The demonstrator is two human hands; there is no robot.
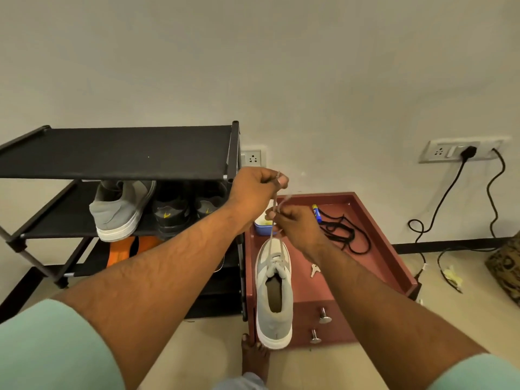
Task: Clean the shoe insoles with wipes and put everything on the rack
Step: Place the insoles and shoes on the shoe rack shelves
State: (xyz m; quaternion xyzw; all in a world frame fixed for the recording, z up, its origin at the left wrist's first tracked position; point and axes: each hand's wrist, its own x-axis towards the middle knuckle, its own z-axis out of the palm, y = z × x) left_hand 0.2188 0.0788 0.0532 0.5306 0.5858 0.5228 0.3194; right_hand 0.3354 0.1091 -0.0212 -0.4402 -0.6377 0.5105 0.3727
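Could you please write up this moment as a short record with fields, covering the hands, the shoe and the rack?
left hand: left hand pinches a grey lace end, raised above the shoe
right hand: right hand pinches the other lace end, lower
shoe: grey-and-white lace-up sneaker lies on the maroon wooden cabinet, toe toward the wall
rack: black metal-and-fabric shoe rack, left of the cabinet
rack middle shelf: matching grey sneaker beside dark sneakers
also on cabinet: loose black laces, small keys
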